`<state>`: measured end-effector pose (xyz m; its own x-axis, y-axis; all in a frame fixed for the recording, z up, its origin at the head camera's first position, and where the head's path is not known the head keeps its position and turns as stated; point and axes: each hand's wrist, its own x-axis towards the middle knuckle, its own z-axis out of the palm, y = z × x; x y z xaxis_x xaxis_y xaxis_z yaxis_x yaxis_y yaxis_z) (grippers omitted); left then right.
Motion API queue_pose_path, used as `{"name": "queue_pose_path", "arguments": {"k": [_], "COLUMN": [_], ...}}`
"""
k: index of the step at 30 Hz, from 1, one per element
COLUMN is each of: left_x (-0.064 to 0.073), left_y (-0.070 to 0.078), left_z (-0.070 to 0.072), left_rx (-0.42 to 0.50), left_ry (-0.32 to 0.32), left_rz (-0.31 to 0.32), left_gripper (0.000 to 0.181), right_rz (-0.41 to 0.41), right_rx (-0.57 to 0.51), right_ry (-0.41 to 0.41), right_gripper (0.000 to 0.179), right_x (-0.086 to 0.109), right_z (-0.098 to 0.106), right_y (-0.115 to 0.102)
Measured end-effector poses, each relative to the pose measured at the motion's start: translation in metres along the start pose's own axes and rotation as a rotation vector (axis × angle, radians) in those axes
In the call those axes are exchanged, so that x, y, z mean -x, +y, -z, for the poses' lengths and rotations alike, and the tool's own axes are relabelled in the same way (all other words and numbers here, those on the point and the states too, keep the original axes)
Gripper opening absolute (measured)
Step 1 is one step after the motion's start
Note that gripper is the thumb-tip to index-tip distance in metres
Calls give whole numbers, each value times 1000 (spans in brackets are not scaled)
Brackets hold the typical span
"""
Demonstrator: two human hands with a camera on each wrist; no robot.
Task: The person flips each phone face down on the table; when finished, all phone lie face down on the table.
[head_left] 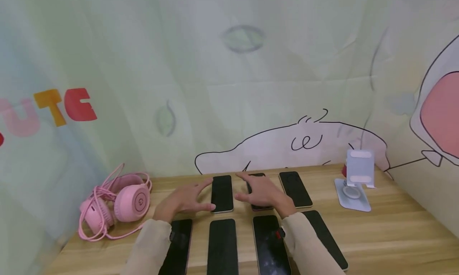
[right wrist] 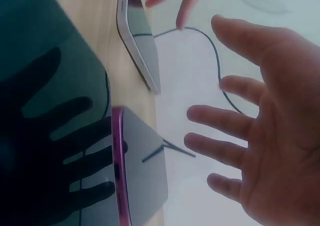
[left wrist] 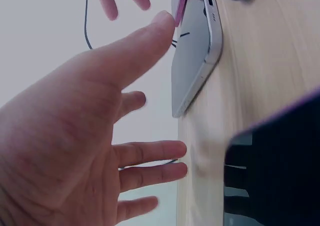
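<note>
My left hand (head_left: 186, 199) reaches over the wooden table with fingers spread, its thumb and forefinger by the left edge of a black-screened smartphone (head_left: 222, 193) in the back row. Whether they touch it I cannot tell. My right hand (head_left: 264, 191) is held out over a second smartphone (head_left: 259, 207) and partly covers it; its fingers are extended and hold nothing. In the right wrist view, that phone shows a pink edge (right wrist: 120, 161). Another smartphone (head_left: 296, 189) lies to the right. In the left wrist view, the palm (left wrist: 65, 131) faces a silver-edged phone (left wrist: 200, 51).
Several more phones lie in the front row, including a black one (head_left: 222, 247) and one by the right sleeve (head_left: 326, 240). Pink headphones (head_left: 132, 203) with a looped cable sit at left. A white folding stand (head_left: 360, 167) is at right. A printed curtain (head_left: 179, 67) hangs behind.
</note>
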<state>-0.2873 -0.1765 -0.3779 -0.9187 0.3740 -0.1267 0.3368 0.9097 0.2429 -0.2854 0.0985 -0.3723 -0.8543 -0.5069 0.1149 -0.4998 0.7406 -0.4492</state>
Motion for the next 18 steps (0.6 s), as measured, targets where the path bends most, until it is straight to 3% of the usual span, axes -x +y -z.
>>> {"name": "queue_pose_path", "arguments": {"k": [6, 11, 18], "left_x": [-2, -3, -4], "left_y": [7, 13, 18], "left_z": [-2, -3, -7], "left_rx": [23, -21, 0], "left_ry": [-21, -25, -27], "left_rz": [15, 2, -39], "left_gripper": [95, 95, 95], "right_rz": [24, 23, 21], "right_rx": [-90, -143, -170], "right_ry": [-61, -96, -133], "right_gripper": [58, 50, 45], "right_x": [-4, -6, -7], "right_z": [-8, -10, -18], "right_y": [-6, -8, -6]}}
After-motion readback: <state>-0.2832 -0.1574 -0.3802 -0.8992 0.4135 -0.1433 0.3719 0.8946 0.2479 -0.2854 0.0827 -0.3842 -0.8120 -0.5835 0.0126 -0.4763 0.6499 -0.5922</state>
